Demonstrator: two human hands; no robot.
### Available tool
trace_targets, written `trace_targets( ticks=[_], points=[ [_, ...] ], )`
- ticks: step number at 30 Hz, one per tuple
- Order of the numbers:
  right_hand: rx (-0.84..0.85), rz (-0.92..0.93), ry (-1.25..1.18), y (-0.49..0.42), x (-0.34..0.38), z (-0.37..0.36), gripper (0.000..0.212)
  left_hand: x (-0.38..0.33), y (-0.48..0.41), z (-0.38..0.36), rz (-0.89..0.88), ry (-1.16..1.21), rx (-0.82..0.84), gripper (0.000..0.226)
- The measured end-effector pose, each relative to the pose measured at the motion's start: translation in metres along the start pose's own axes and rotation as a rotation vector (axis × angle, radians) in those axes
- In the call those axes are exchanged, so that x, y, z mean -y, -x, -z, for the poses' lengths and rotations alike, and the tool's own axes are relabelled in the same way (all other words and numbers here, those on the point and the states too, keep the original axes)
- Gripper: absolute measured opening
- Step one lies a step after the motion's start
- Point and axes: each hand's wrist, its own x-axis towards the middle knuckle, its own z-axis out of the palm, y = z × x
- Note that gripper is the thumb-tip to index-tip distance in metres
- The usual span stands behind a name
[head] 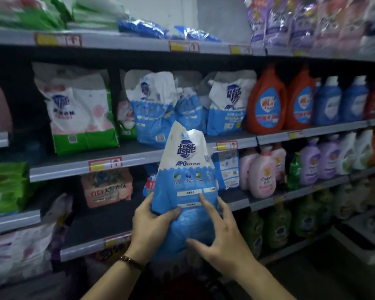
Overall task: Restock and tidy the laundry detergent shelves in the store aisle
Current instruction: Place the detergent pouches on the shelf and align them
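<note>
I hold a blue-and-white detergent powder bag (186,169) upright in front of the shelves, its label facing me. My left hand (152,226) grips its lower left side, thumb across the front. My right hand (221,237) presses on its lower right side with fingers spread over the front. Matching blue-and-white bags (152,109) stand slumped on the middle shelf (139,151) just behind and above the held bag, another one (227,105) to their right.
A white, pink and green bag (80,113) stands left on the middle shelf, red bottles (266,102) and blue bottles (342,102) to the right. Pink bottles (262,172), purple bottles (320,161) and a pink pack (106,187) fill the shelf below. Purple pouches (290,22) sit on top.
</note>
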Motion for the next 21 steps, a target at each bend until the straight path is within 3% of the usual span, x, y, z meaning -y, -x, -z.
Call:
trace_targets(
  ticks=[2,6,13,21],
  points=[
    [-0.010,-0.028,-0.046,-0.013,-0.002,0.011,0.112,-0.020,-0.022,-0.013,-0.013,0.058,0.039,0.042],
    [-0.134,-0.030,-0.105,-0.066,-0.008,0.045,0.100,-0.057,-0.072,-0.046,-0.041,0.157,0.136,0.041],
    [-0.362,0.039,-0.005,-0.180,-0.024,0.108,0.107,-0.106,-0.190,-0.105,-0.116,0.255,0.205,0.040],
    [-0.401,0.130,0.082,-0.289,-0.073,0.146,0.105,-0.117,-0.302,-0.174,-0.254,0.271,0.249,0.047]
  ],
)
